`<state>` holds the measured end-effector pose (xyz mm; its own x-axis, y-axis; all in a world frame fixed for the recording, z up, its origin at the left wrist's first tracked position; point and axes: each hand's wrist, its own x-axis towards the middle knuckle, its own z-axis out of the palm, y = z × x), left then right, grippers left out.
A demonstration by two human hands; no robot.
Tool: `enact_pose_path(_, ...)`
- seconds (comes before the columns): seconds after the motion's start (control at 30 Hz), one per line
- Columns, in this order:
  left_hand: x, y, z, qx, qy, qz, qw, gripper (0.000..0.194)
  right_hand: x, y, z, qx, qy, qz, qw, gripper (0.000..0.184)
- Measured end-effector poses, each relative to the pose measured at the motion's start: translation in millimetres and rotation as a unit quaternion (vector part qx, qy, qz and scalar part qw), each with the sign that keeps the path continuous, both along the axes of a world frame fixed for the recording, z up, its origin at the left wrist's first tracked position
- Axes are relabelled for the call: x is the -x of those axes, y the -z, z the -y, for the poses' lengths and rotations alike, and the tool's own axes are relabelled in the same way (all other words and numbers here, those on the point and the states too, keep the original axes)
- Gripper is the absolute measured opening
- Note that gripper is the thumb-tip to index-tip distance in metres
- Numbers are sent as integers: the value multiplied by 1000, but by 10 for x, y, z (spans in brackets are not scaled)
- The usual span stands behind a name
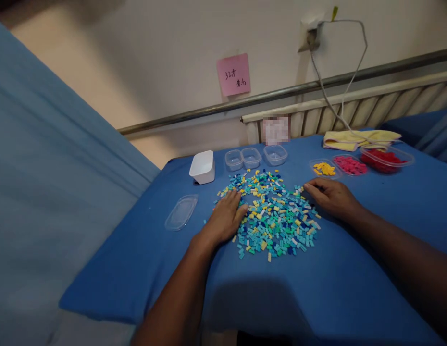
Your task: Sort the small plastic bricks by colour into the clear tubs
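One blue cloth (pixel 151 250) beside a wall (pixel 166 62) bears pieces (pixel 277 223); left grip (pixel 227 215) spread, right grip (pixel 331 197) unclear.

L fingers (pixel 231 198) on mixed-col. pcs pile (pixel 277 221), R fingers (pixel 316 191) at its R edge; clear tubs (pixel 251 165) behind.

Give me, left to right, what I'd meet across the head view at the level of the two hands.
Blue curtain → transparent lid → left hand → pile of small coloured pieces → right hand.

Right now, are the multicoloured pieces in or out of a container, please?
Out: the multicoloured pieces lie spread loose on the blue cover, the left hand at their edge.
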<state>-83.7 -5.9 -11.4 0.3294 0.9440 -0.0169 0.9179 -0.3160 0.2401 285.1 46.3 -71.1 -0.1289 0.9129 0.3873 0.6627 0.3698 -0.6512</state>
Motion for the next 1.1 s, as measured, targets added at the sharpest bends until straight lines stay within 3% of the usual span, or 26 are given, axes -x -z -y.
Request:
enact_pose_path(0.23, -646, -132, 238, 92, 124, -16, 988, 97, 20, -4, -20, -14, -7, 24, 1000, 40)
enact_pose_path(0.5, -1029, -91, 471, 64, 217, -21, 974, 91, -28, 46, -64, -14, -21, 25, 999, 44)
enact_pose_path(0.6, -975, -68, 451, 69, 196, -41, 977, 92, -43, 82, -72, -8, -21, 15, 1000, 44)
enact_pose_path(0.73, -722, -100, 468, 84, 144, -44, 985, 93, -52, 87, -73, 8, -29, 6, 1000, 44)
enact_pose_path(0.97, -396, -233, 789, 108, 68, -63, 990, 94, -40, -14, -32, 33, -44, 16, 998, 45)
enact_pose_path(1.1, -319, -195, 702, 92, 19, -65, 993, 95, -15, -52, -19, 36, -43, 16, 998, 46)
